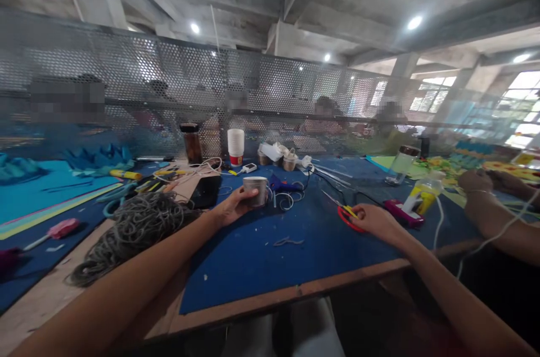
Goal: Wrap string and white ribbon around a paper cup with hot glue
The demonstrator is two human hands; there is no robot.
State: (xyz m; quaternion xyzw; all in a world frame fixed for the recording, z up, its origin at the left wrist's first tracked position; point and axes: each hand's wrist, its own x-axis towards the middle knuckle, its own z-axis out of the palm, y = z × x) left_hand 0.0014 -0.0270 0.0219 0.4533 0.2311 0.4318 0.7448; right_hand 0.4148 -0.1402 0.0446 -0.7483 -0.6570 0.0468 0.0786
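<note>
My left hand is wrapped round a small cup covered in grey cord, held just above the blue table mat. My right hand rests on the mat with its fingers closed on the red and yellow handles of a pair of scissors, whose blades point away to the left. A short scrap of grey cord lies on the mat between my hands.
A big tangle of grey cord lies at left beside a dark box. A stack of white cups, a blue glue gun, a glue bottle and jars stand farther back. Another person's arms rest at right. A perforated metal screen closes the far side.
</note>
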